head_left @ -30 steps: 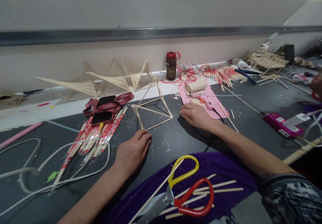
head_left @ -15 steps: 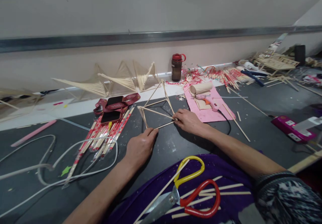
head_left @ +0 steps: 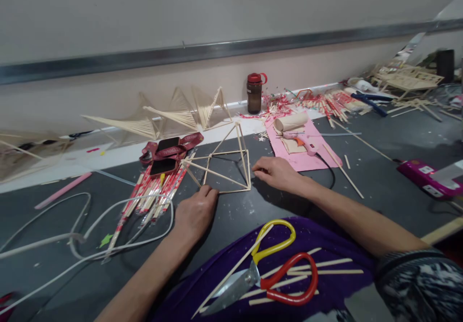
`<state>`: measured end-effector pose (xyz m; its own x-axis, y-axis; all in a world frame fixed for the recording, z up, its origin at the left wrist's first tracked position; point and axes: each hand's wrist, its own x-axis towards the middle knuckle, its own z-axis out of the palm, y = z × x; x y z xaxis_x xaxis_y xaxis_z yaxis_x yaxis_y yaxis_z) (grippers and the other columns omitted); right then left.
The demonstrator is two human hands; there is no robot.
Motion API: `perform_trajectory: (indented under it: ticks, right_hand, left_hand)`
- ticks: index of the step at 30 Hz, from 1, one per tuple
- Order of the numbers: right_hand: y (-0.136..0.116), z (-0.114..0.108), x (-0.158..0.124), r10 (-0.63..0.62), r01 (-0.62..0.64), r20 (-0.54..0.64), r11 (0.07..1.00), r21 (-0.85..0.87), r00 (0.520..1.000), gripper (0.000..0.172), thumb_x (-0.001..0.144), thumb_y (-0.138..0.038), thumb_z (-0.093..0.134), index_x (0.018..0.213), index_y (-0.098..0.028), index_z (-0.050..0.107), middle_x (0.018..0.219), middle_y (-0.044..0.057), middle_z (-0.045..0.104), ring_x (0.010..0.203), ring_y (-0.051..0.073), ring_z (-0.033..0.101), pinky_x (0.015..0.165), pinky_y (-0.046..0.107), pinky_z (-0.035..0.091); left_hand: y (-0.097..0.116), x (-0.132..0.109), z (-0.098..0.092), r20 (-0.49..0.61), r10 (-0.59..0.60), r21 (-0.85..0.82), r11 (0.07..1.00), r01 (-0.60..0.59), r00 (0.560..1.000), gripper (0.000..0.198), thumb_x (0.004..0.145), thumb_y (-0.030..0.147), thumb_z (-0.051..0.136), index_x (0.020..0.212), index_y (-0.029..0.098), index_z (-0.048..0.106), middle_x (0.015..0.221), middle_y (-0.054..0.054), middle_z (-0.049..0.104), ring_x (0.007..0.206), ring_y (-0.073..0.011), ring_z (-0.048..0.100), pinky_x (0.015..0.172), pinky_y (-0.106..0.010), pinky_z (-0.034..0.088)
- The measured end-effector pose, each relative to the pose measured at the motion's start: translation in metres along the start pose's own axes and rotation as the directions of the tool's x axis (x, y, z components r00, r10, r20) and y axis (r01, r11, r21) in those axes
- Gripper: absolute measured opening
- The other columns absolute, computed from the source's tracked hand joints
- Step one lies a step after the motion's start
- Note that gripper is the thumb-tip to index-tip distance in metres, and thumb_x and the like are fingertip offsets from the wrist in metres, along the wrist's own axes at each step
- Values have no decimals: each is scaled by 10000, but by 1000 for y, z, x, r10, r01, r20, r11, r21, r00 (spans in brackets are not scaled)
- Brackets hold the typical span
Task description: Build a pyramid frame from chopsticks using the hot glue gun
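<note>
A wooden stick frame [head_left: 231,154] of thin sticks joined at the corners stands on the dark table in front of me. My left hand [head_left: 197,213] is closed on its near bottom stick, toward the left corner; the fingertips are partly hidden. Just right of the frame, apart from it, is my right hand [head_left: 275,172], with fingers loosely bent and nothing visible in them. Scissors [head_left: 253,276] with one yellow and one red handle lie on the purple cloth [head_left: 325,240] over my lap, among several loose sticks [head_left: 325,265].
A pink glue gun [head_left: 302,142] and a cardboard tube [head_left: 291,121] lie on a pink sheet [head_left: 318,160]. Two phones [head_left: 162,166] rest on packaged chopsticks [head_left: 144,199]. White cable [head_left: 87,237] loops at left. A bottle [head_left: 254,97] and stick models [head_left: 170,114] stand at the back.
My right hand has let go of the frame's near right corner and moved slightly right. The frame has turned and shifted, with its left end further left. My left hand stays on it.
</note>
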<state>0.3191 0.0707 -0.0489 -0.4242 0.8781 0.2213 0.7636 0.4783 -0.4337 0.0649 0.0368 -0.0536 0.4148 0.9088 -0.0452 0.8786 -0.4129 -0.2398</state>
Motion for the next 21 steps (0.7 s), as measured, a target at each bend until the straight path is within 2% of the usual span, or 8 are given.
perform_trajectory:
  ticks: [2,6,11,15,18,21]
  right_hand:
    - [8,-5,1,42,-42,-4,999,-18,999,187,836,-193,509,910,-165,678,872,32,675,733,123,575,644,217,362]
    - [15,-7,0,89,-84,78,995,-59,993,168,810,-228,544,878,-180,690,837,22,694,712,133,588,606,219,348]
    - [9,-2,-3,52,-46,206,998,-33,977,150,760,-251,605,882,-202,676,804,0,690,679,127,591,559,208,330]
    - [5,-2,-3,33,-30,242,999,-18,970,152,734,-251,635,875,-197,655,801,-4,677,674,120,581,543,201,314]
    - [6,-5,-4,25,-20,263,1000,-19,964,157,728,-249,641,874,-192,646,799,-5,672,655,114,566,535,201,300]
    - [9,-9,-5,15,-2,275,999,-46,961,168,734,-239,636,894,-190,649,821,2,674,670,119,567,542,207,300]
  left_hand:
    - [2,1,-2,11,5,9,1000,-5,1000,331,922,188,310,1042,211,617,982,-73,626,817,-236,650,537,-295,445]
    - [5,0,-4,10,16,11,1000,-16,1000,312,908,171,329,977,194,633,942,-89,631,811,-237,647,548,-290,443]
    - [9,-1,-1,-42,62,20,998,-62,997,302,908,180,345,980,206,637,914,-77,645,771,-234,649,529,-292,428]
    - [14,-3,4,-76,81,-1,997,-81,994,304,904,179,358,985,204,650,907,-81,654,744,-234,649,524,-305,427]
    - [14,-6,3,-94,72,-64,995,-78,993,313,901,189,373,1049,216,647,935,-80,672,754,-232,656,525,-295,422]
    - [2,-13,-7,-97,7,-192,981,-25,995,305,898,260,402,1056,242,662,976,-61,696,774,-224,664,540,-283,418]
